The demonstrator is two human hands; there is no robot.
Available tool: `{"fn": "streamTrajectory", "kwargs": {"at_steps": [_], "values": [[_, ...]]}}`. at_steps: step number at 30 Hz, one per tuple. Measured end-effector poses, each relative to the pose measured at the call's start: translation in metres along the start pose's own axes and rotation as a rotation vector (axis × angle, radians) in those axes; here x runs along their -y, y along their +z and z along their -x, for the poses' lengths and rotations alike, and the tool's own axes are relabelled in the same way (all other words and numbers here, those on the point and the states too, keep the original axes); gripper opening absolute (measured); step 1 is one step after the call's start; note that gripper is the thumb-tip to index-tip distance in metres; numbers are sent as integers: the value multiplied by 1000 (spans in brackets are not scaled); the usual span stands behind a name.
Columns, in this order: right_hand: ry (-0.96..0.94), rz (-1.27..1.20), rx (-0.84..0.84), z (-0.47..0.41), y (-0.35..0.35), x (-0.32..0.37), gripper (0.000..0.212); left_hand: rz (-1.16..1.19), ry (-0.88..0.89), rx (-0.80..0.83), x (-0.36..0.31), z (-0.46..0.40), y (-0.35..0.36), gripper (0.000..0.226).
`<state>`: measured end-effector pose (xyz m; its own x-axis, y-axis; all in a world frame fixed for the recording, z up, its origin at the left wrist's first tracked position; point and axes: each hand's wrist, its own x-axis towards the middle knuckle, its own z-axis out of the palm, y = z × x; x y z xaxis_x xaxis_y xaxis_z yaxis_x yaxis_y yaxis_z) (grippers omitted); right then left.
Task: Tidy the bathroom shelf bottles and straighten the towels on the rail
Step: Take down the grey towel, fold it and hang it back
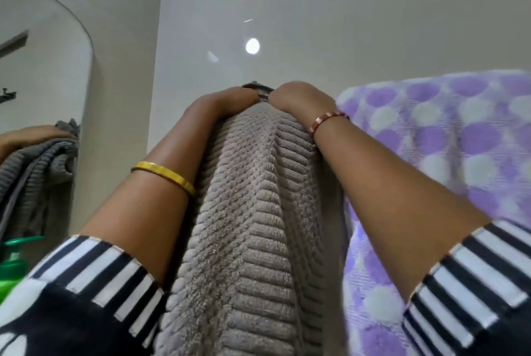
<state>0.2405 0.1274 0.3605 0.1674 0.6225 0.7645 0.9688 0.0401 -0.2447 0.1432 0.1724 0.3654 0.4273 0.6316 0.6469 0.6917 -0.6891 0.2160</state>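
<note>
A grey ribbed towel [253, 212] hangs straight down in front of me from a dark rail mount [256, 87] on the wall. My left hand [230, 101] grips the towel's top fold on the left. My right hand [297, 97] grips it on the right, close beside the left. The fingers of both hands curl over the top and are hidden behind the fabric. Just to the right hangs a purple towel [448, 137] with pale dots, partly behind my right forearm.
A mirror [40, 74] on the left wall reflects the grey towel and a hand. A green pump bottle [13, 263] stands at the lower left edge. The glossy grey wall [316, 25] rises behind the rail.
</note>
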Motion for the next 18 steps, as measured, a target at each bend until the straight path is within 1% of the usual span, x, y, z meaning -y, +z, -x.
{"fn": "streamTrajectory", "kwargs": {"at_steps": [2, 3, 5, 7, 9, 10, 12, 13, 15, 17, 18], "values": [[31, 8, -218, 12, 1, -3, 25, 23, -1, -21, 3, -2, 3, 30], [16, 21, -292, 21, 2, -4, 26, 39, 9, -50, 3, 2, 7, 26], [-47, 35, -395, 32, 7, -5, 27, 114, -27, -137, 0, 9, 13, 20], [-124, 13, -523, 39, 15, -6, 26, 159, -50, -237, 3, 17, 17, 26], [-174, -88, -643, 52, 23, -12, 23, 163, -37, -307, 8, 24, 22, 29], [-228, -189, -715, 61, 29, -16, 27, 161, -32, -333, 10, 28, 24, 29], [-285, -389, -820, 88, 43, -19, 44, 150, -33, -367, 10, 35, 27, 34], [-264, -474, -809, 102, 52, -22, 51, 139, -42, -384, 9, 39, 29, 36], [-159, -632, -730, 120, 79, -39, 55, 138, -19, -443, 6, 44, 30, 36], [-34, -837, -596, 123, 95, -56, 53, 169, 38, -504, 3, 48, 30, 32], [-16, -904, -512, 122, 95, -62, 51, 189, 73, -522, 1, 50, 30, 29]]}}
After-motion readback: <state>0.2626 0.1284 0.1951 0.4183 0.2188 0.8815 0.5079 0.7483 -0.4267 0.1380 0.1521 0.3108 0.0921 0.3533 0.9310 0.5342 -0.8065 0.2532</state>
